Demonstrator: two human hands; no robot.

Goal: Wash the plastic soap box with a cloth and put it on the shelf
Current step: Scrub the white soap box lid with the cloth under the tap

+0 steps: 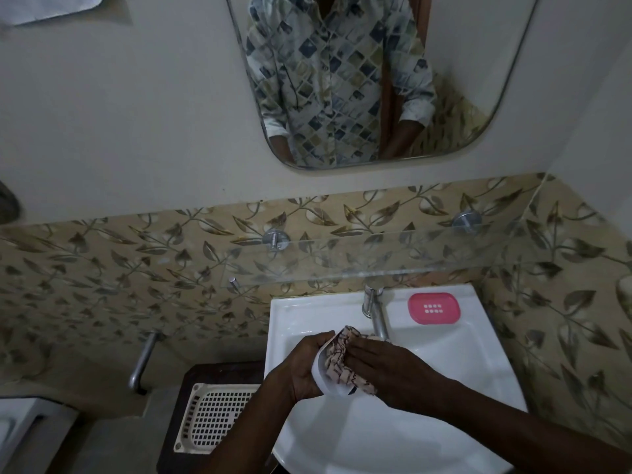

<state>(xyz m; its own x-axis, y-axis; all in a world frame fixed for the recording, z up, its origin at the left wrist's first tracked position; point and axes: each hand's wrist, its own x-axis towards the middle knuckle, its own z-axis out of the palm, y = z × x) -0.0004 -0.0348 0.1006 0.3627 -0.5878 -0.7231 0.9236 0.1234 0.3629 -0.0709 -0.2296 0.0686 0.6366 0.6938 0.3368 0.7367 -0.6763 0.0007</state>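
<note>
Over the white sink [461, 364], my left hand [302, 366] grips a white plastic soap box part [323, 378], tilted on edge. My right hand [383, 364] presses a patterned cream cloth [342, 357] against its inside, fingers fairly flat over the cloth. A pink perforated soap box tray [431, 308] lies on the sink's back right ledge. A clear glass shelf [376, 254] hangs on the tiled wall above the sink, with nothing on it.
A chrome tap [374, 311] stands at the back of the sink, just beyond my hands. A cream perforated basket [212, 417] sits on a dark stand left of the sink. A mirror [359, 80] hangs above the shelf. A metal pipe [143, 360] juts from the left wall.
</note>
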